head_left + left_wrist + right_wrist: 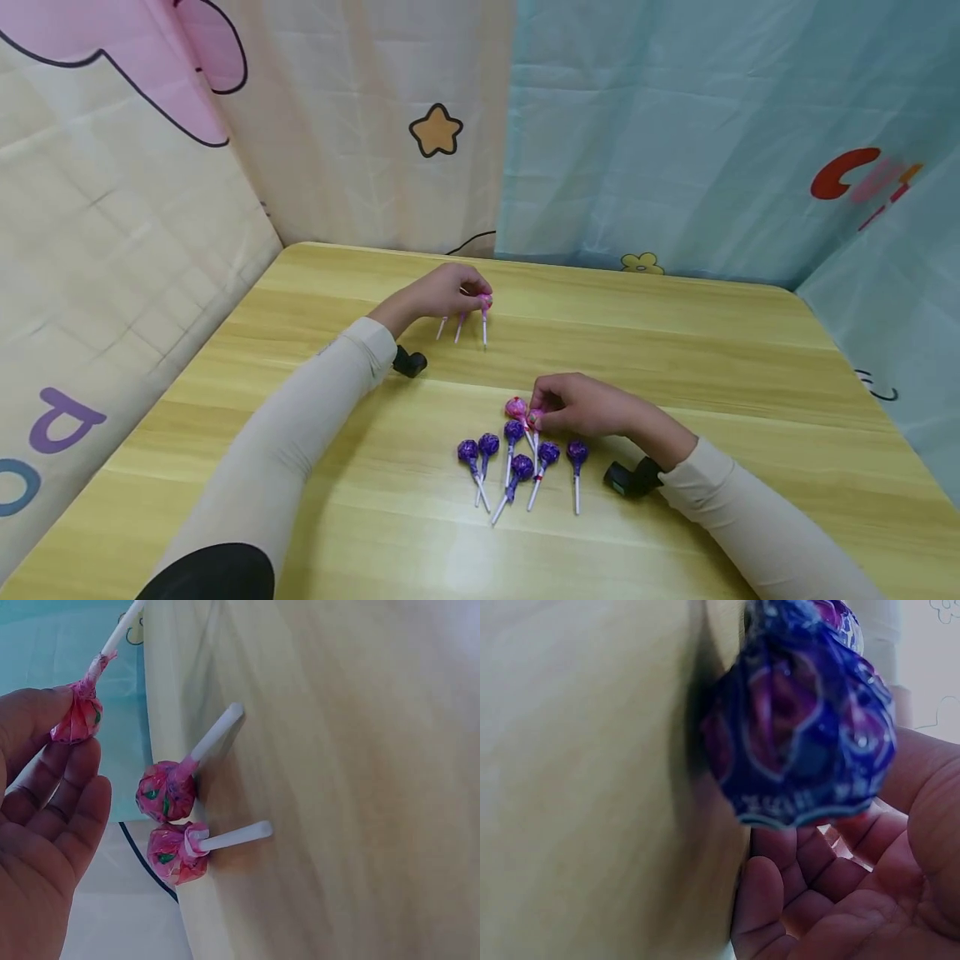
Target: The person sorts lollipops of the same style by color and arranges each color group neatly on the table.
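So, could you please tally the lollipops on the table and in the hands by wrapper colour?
Purple lollipops: 6
Pink lollipops: 5, counting the one held in the left hand and the one at the fingertips of the right hand
Total: 11

A small curtained-off corner, like a booth set up indoors; whether it stands in a home or a studio cannot be told. Printed cloth hangs round the far edge and sides of a wood-grain tabletop point(720, 367): a cream curtain point(337, 167) on the left, a pale blue curtain point(637, 125) on the right. The prints look nursery-like: an orange star point(436, 131) at upper centre, a yellow flower point(642, 263) below it to the right, a purple letter point(75, 408) at lower left.
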The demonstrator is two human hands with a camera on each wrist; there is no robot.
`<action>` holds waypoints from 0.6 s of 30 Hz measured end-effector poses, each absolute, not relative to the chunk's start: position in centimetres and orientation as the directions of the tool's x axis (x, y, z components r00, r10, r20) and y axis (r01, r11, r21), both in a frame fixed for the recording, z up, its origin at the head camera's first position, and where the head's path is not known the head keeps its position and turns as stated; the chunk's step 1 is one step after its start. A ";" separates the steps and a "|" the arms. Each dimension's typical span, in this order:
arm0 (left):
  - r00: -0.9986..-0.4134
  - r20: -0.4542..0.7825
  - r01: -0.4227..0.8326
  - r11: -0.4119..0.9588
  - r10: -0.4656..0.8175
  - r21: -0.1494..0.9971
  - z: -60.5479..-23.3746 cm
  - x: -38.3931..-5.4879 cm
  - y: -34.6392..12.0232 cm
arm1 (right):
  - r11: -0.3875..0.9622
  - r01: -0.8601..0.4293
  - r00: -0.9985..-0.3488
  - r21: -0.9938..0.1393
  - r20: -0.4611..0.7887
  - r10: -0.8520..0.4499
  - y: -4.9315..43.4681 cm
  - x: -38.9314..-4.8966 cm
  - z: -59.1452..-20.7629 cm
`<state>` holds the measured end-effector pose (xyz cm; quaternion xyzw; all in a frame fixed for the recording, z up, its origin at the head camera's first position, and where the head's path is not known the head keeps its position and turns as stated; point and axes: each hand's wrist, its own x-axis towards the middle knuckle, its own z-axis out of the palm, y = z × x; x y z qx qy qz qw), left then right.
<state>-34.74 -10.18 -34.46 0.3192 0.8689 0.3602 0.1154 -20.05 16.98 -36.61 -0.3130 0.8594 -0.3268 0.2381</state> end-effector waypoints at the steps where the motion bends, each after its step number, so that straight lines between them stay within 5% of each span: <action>1: -0.770 0.018 0.460 0.536 0.638 0.708 -34.4 -34.9 -10.1 | 0.587 -0.384 -0.689 -0.712 -0.202 -0.696 17.0 -20.1 -36.6; 18: -0.787 -0.085 0.412 0.622 0.611 0.665 -35.6 -37.2 -9.9 | 0.590 -0.389 -0.686 -0.707 -0.206 -0.698 17.1 -20.1 -36.7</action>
